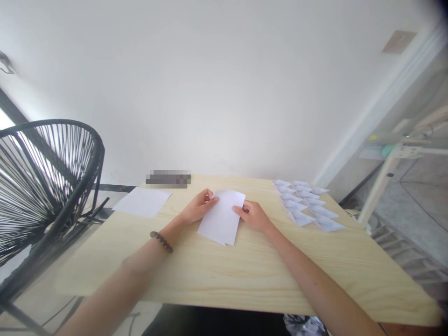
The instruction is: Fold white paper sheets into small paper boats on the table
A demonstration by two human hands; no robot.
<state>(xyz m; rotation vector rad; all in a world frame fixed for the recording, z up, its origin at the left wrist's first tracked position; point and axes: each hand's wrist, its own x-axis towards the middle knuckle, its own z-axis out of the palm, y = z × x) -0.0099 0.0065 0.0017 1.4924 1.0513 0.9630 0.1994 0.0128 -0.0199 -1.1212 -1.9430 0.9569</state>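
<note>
A white sheet of paper, seemingly folded over with its lower edges not quite lined up, is held above the middle of the wooden table. My left hand pinches its upper left edge, thumb on top. On the opposite side, my right hand grips the right edge, its thumb lying on the paper's face. The fingers under the sheet are partly hidden. To the right stand several folded paper boats in two rows. A flat stack of white paper lies at the table's left edge.
The pale wooden table backs onto a white wall. A blurred-out dark object sits at its back left. A black corded chair stands to the left, and a white metal frame to the right.
</note>
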